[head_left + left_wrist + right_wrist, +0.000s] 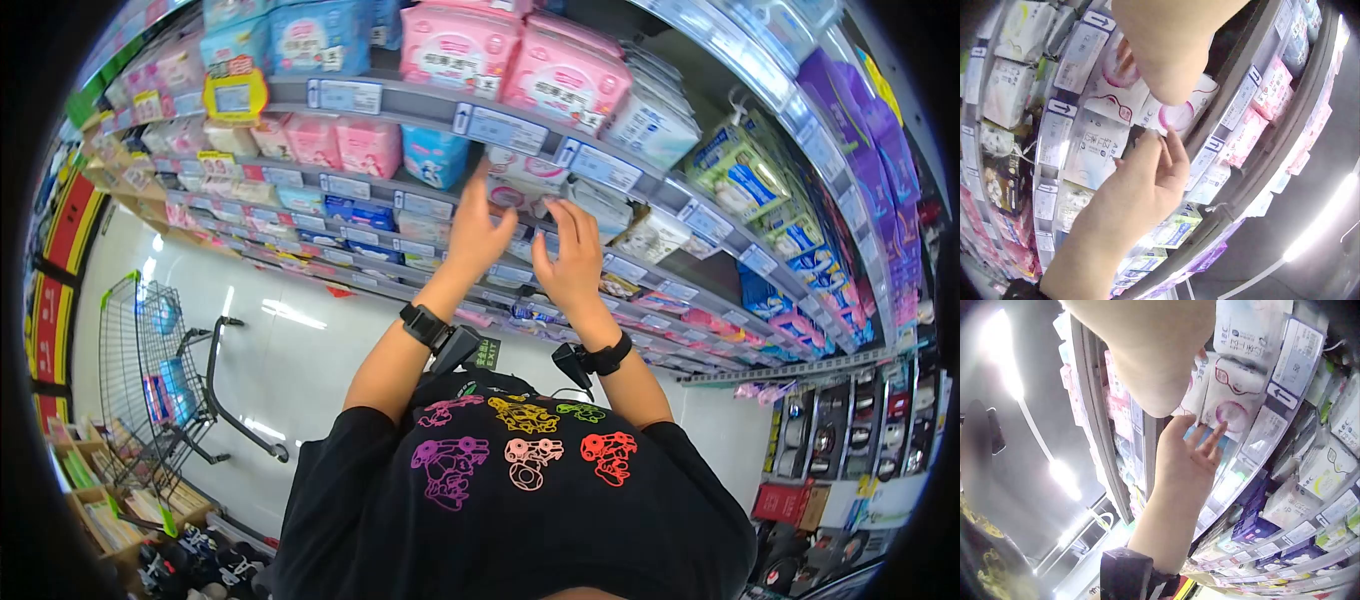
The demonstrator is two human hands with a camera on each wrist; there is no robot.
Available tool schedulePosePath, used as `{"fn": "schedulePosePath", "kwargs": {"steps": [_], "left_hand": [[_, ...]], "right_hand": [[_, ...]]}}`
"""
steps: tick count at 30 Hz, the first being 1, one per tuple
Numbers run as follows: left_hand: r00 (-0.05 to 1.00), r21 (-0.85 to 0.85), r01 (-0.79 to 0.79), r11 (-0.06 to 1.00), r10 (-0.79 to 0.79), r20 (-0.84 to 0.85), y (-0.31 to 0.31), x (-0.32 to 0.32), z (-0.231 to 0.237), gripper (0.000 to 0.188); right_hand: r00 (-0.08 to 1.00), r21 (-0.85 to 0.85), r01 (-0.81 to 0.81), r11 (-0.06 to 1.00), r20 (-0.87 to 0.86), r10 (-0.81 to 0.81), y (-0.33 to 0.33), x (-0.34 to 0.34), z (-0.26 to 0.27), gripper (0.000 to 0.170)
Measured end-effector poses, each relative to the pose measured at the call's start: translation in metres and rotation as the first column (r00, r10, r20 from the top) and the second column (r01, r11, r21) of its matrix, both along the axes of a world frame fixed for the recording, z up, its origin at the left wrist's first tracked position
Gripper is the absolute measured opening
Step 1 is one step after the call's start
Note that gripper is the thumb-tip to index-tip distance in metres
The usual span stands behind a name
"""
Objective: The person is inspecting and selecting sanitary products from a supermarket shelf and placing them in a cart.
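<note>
White packs with a pink ring [525, 190] lie on a middle shelf, and both hands are at them. The left hand [480, 235] has its fingers extended at the packs' left side. In the right wrist view, the left hand's [1186, 450] fingertips touch the front of a white pack [1232, 400]. The right hand [572, 260] has its fingers loosely bent at the right side. In the left wrist view, the right hand's [1147, 172] fingertips are at the edge of a white pack [1175, 115]; its contact is partly hidden.
Pink packs [460, 50] fill the shelf above, and a blue pack [435, 155] stands left of the hands. Price labels line the shelf edges [400, 100]. A shopping cart [150, 370] stands on the floor at the left. More shelves [850, 430] are at the right.
</note>
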State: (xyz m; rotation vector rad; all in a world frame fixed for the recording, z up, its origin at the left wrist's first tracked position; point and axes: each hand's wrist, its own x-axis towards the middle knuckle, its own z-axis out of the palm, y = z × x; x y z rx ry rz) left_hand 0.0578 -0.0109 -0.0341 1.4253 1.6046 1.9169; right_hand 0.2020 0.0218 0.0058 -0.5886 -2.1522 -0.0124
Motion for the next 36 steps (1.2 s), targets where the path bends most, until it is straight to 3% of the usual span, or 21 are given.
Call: {"fn": "schedulePosePath", "kwargs": {"steps": [3, 4, 8, 12, 15, 20, 24, 27, 28, 31, 36], "left_hand": [[1.0, -0.028, -0.014, 0.999, 0.014, -0.02, -0.007, -0.017, -0.009, 0.07], [0.988, 0.018, -0.122, 0.992, 0.123, -0.092, -0.009, -0.025, -0.012, 0.065], [0.938, 0.036, -0.343, 0.939, 0.344, -0.032, -0.022, -0.065, -0.018, 0.057], [0.976, -0.035, -0.216, 0.976, 0.216, -0.002, -0.025, -0.097, -0.02, 0.068], [0.992, -0.076, -0.121, 0.99, 0.117, -0.054, -0.014, -0.115, -0.035, 0.076], [0.965, 0.046, 0.141, 0.989, -0.148, 0.217, 0.004, -0.126, -0.071, 0.084], [0.989, 0.038, 0.056, 0.998, -0.06, 0.135, 0.006, -0.126, -0.082, 0.084], [0.996, -0.013, 0.003, 1.0, -0.002, 0.094, -0.005, -0.119, -0.067, 0.084], [0.996, -0.042, -0.009, 0.999, 0.013, 0.092, -0.009, -0.117, -0.063, 0.084], [0.993, -0.017, -0.045, 0.999, 0.046, 0.107, -0.011, -0.113, -0.068, 0.083], [0.991, 0.017, -0.128, 0.992, 0.128, -0.045, -0.01, -0.112, -0.072, 0.082]], "right_hand": [[0.995, 0.009, -0.092, 0.996, 0.024, 0.092, -0.003, -0.021, -0.002, 0.042], [0.992, -0.07, -0.121, 0.99, 0.013, 0.122, -0.004, -0.028, -0.004, 0.043], [0.982, -0.366, -0.183, 0.913, -0.023, 0.188, -0.011, -0.066, -0.009, 0.048], [0.988, -0.464, -0.073, 0.883, 0.089, 0.128, 0.004, -0.105, -0.033, 0.059], [0.991, -0.426, -0.025, 0.904, 0.106, 0.077, 0.009, -0.128, -0.041, 0.072], [0.988, -0.644, -0.049, 0.763, 0.081, 0.133, 0.013, -0.136, -0.047, 0.084], [0.989, -0.802, -0.123, 0.585, -0.054, 0.135, 0.005, -0.135, -0.041, 0.088], [0.995, -0.733, -0.1, 0.673, -0.057, 0.085, 0.0, -0.137, -0.043, 0.087], [0.99, -0.771, -0.143, 0.62, -0.104, 0.098, -0.002, -0.137, -0.042, 0.086], [0.992, -0.749, -0.128, 0.65, -0.084, 0.099, -0.001, -0.137, -0.048, 0.085], [0.997, -0.718, -0.072, 0.692, -0.043, 0.059, -0.008, -0.138, -0.045, 0.085]]}}
